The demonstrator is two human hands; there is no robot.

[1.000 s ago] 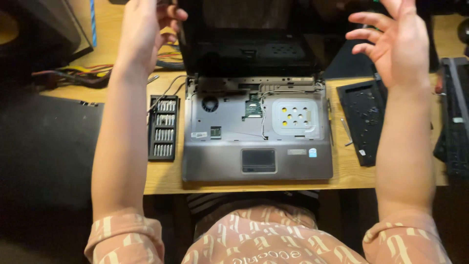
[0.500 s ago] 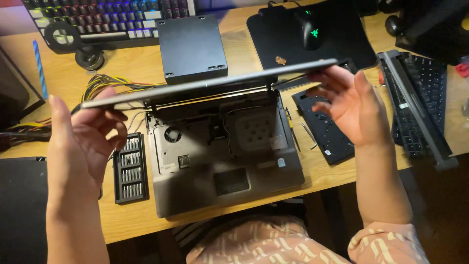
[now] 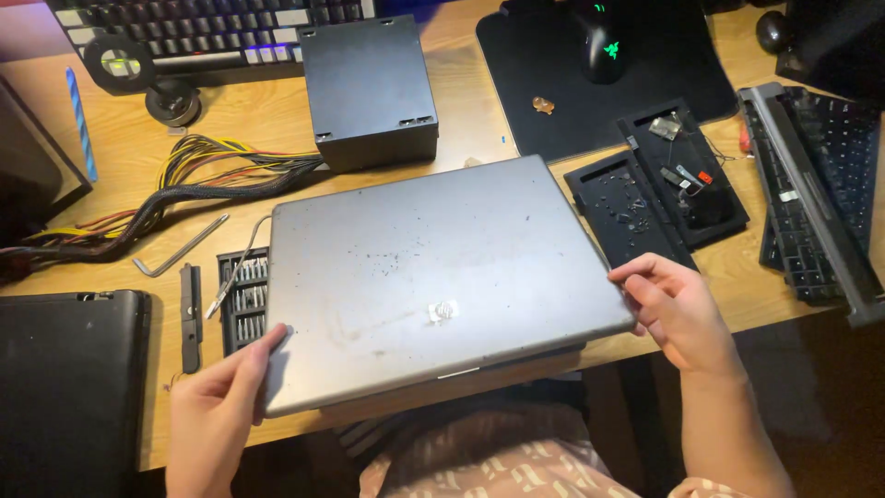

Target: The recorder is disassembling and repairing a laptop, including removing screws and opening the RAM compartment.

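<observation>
A grey laptop lies on the wooden desk with its scuffed lid fully down and its front edge hanging over the desk's near edge. My left hand grips the front left corner, thumb on top of the lid. My right hand holds the front right corner, fingers curled on the edge.
A black box with a bundle of coloured cables stands behind the laptop. A screwdriver bit set and hex key lie left. Black trays and a detached keyboard lie right. A mouse rests on its pad.
The lid went from upright to half lowered to fully shut. Both hands came down with it and now sit at the laptop's front corners.
</observation>
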